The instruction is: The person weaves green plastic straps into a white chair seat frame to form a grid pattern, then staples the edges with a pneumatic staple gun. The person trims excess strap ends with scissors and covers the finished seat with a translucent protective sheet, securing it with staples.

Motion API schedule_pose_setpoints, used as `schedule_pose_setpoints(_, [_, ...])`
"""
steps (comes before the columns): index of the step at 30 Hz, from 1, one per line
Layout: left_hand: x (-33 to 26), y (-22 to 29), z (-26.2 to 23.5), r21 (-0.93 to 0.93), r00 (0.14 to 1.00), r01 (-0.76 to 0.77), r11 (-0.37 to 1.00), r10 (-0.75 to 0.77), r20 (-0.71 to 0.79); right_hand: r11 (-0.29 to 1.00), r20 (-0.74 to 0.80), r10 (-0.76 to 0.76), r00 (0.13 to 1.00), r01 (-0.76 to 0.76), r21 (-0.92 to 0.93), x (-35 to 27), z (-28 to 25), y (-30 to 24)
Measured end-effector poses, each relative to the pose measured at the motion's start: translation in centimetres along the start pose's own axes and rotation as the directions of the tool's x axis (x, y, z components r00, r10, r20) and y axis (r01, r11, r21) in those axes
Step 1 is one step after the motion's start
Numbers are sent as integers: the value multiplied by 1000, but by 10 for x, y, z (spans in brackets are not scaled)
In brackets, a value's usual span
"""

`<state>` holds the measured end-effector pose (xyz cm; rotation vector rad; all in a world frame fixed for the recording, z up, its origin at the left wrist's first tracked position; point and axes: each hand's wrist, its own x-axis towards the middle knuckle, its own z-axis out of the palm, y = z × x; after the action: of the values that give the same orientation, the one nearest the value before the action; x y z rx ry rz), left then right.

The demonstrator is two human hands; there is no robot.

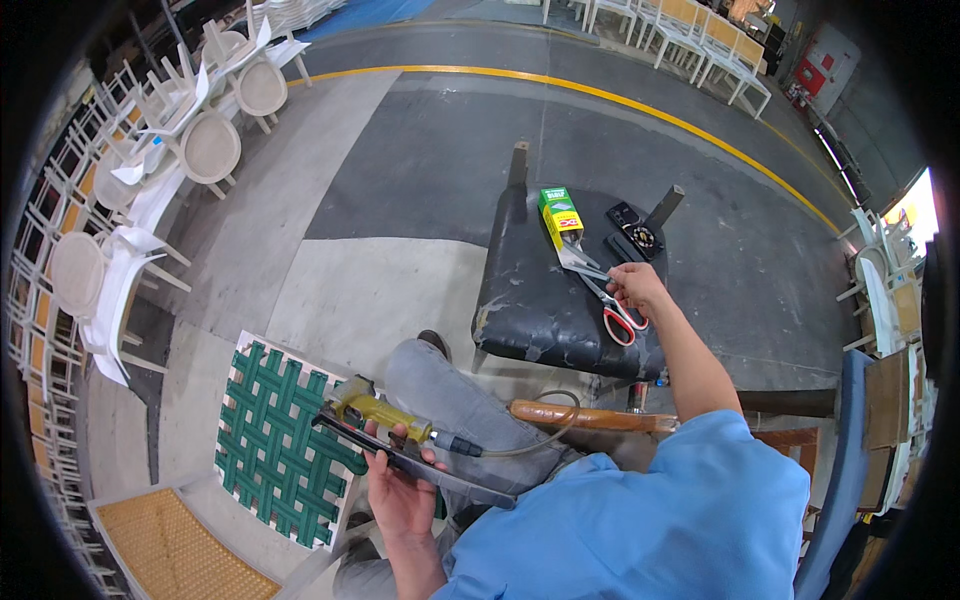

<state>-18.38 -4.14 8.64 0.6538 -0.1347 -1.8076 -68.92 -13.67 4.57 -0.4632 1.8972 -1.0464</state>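
Note:
My left hand [402, 495] is closed around a pneumatic staple gun [395, 412] with a yellow-green body, held above my thigh. Its long dark magazine [450, 478] runs across my fingers, and a thin hose trails from the handle. My right hand [632, 286] reaches over a worn black padded seat [540, 310]. Its fingers pinch what looks like a thin grey strip of staples, partly hidden by the fingertips. Just below lie scissors [618, 322] with red and white handles. A green and yellow box [561, 215] stands open beside them, with grey strips at its mouth.
On the seat's right side lies a black object with a round dial-like part [640, 235]. A green woven-webbing seat [285, 440] and a cane panel [185, 545] are at lower left. White chair frames [205, 150] crowd the left; more chairs [705, 40] stand far right.

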Motion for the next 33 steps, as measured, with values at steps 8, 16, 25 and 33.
schedule_pose_setpoints(8, [-2, -7, 7, 44, 999, 3, 999, -5, 43, 977, -125, -208, 970, 201, -67, -19, -19, -10])
schedule_pose_setpoints(16, [3, 2, 1, -68, 998, -16, 998, 20, 57, 948, 567, -168, 807, -25, 316, -86, 78, -28])
schedule_pose_setpoints(25, [-2, 3, 9, 37, 997, -65, 997, 64, 36, 912, 985, 31, 167, -408, 40, -197, 214, -17])
schedule_pose_setpoints(33, [-8, -1, 11, 82, 994, -89, 993, 94, -60, 952, 973, 65, 223, -306, 6, -205, 220, -20])
